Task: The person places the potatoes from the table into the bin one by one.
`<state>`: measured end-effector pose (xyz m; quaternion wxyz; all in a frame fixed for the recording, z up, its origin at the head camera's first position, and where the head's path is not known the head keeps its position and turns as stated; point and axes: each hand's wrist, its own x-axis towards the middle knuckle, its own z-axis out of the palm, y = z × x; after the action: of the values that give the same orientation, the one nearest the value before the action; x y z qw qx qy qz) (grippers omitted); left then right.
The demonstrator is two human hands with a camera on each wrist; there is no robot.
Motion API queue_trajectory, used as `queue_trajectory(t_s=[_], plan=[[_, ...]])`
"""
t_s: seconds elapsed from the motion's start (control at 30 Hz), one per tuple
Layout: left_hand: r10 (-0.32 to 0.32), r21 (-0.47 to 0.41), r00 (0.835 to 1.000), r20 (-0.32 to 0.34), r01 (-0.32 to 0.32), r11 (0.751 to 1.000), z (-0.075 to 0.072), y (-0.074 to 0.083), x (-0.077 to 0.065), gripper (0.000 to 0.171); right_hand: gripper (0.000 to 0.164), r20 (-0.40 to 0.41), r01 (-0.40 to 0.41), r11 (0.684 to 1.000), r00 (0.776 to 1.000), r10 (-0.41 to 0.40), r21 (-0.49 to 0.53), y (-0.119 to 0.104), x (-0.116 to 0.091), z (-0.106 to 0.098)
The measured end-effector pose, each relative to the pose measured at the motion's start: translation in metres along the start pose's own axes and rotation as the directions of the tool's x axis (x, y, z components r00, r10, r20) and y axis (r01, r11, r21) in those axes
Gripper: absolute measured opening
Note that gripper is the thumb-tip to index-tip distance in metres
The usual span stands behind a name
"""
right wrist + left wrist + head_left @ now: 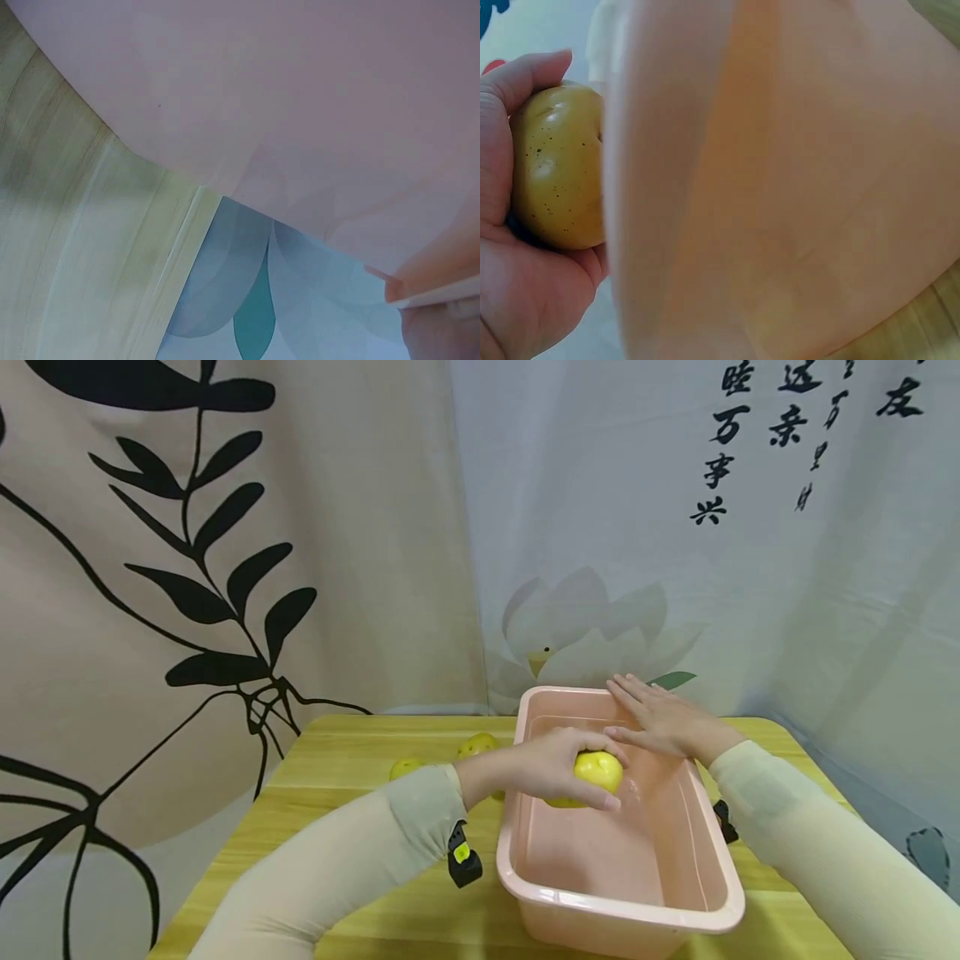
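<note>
Left grip [551, 768]: fingers and thumb curled round one yellow fruit [597, 770]. Fruit is over the inside of the pink basin [600, 860], near its left side, below rim level or close to it; can't tell if it touches the floor. Left wrist view shows dark specks on the skin; the basin wall fills most of that view and covers part of the fruit. A small yellow patch shows under the left hand; can't tell if it's the same fruit or another one.

Right grip [656, 720]: fingers extended, no fruit in hand. Rests on the basin rim at the far right corner, thumb toward the inside. Right wrist view is mostly basin outer wall, hand only at the corner of the frame.

Outward: loose fruits on the worktop [390, 881], left of the basin. Three yellow bits visible: one near the rim [478, 744], one farther left [407, 767], one sliver just beside the basin under the forearm. Left arm blocks part of these.

Black wrist devices: two, one on the left wrist [463, 858], one on the right [724, 822]. Pale sleeves: two, left one [352, 852] crossing in front of the worktop.

Behind: printed cloth [390, 527], dark leaves left, lettering and a pale flower right.

Count: one basin, at least four fruits including the held one.
</note>
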<state>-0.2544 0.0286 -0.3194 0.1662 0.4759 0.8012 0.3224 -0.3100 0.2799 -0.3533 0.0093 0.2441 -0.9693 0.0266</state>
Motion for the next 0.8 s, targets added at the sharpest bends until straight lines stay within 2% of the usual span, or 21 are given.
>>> queue_trajectory(t_s=[0.23,0.53,0.8], plan=[[0.046,0.068,0.997,0.068,-0.051,0.996,0.010,-0.003,0.010,0.042,0.079,-0.018,0.011,1.000,1.000,-0.011,0.008,0.002,-0.001,0.001],[0.021,0.182,0.988,0.154,-0.049,0.982,0.022,-0.008,0.021,0.047,0.073,-0.025,0.018,0.999,1.000,-0.017,0.041,0.004,0.001,0.000],[-0.002,0.200,0.982,0.188,-0.037,0.979,0.032,-0.015,0.023,0.046,0.075,-0.002,0.009,0.999,1.000,-0.009,0.036,0.005,0.000,0.000]])
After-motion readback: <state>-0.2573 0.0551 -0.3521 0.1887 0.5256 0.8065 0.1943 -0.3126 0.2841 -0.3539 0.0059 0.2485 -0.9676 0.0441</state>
